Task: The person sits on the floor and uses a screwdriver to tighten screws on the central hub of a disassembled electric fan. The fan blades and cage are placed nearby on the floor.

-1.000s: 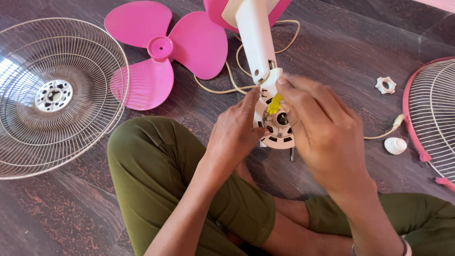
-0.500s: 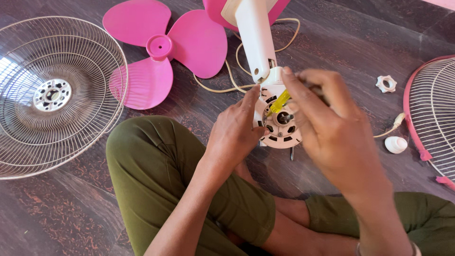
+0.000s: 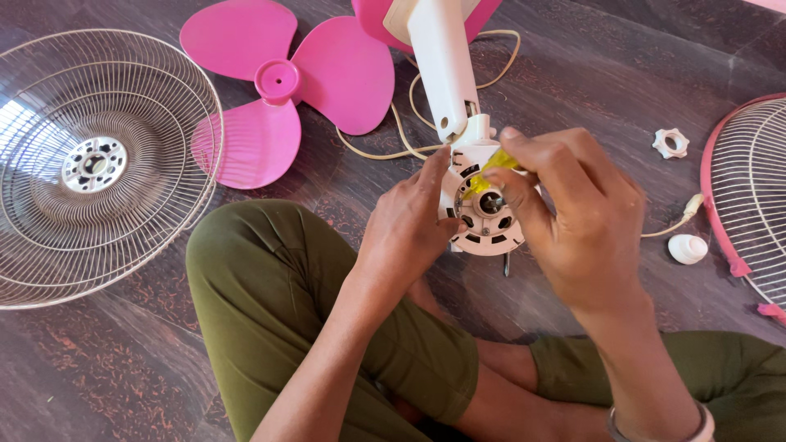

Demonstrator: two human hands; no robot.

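So there's one fan motor (image 3: 485,214) in the middle of the shot, a round white plastic housing with slots around its face and a metal hub in the centre. It's on the end of one white stand (image 3: 442,69) that runs up toward a pink base (image 3: 483,15) at the top edge. The motor sits just above the floor (image 3: 573,74), right in front of the person's crossed legs in green trousers (image 3: 270,303).

Left hand (image 3: 407,225) comes up from below, palm cupped against the left side of the motor, fingers curled round its rim and gripping it. Right hand (image 3: 573,213) arches over from the right, wrist bent, thumb and fingers pinched shut on one small yellow tool (image 3: 490,170) with its tip down at the hub. Can't tell exactly what kind of tool, most of it is hidden by the fingers.

Around it: one pink blade (image 3: 286,90) with three smooth rounded lobes lying flat, two wire grilles, one bare metal one (image 3: 94,164) on the left and one with a pink rim (image 3: 749,188) at the right edge. One white notched nut (image 3: 670,143), one white rounded cap (image 3: 688,249), one cream cord (image 3: 409,135) looping across the dark, reddish-streaked wood-look floor. One bangle (image 3: 659,430) on the right wrist.
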